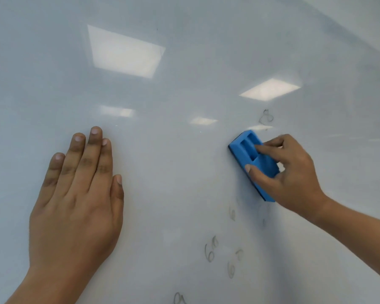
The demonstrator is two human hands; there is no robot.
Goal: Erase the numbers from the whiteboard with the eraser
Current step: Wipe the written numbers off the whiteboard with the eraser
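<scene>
A glossy whiteboard [173, 88] fills the whole view. My right hand [292, 174] grips a blue eraser [248, 154] and holds it flat against the board, thumb on its near side and a finger in its top recess. Faint grey numbers show on the board: an 8 [266, 116] just above the eraser, a smudged mark [232, 212] below it, two pairs of digits [211, 249] [234, 263] lower down, and one digit [178, 298] at the bottom edge. My left hand [79, 194] lies flat on the board at the left, fingers straight and together.
Ceiling lights reflect in the board as bright rectangles [125, 51] [270, 88]. The board's top edge [360, 25] runs diagonally across the upper right corner.
</scene>
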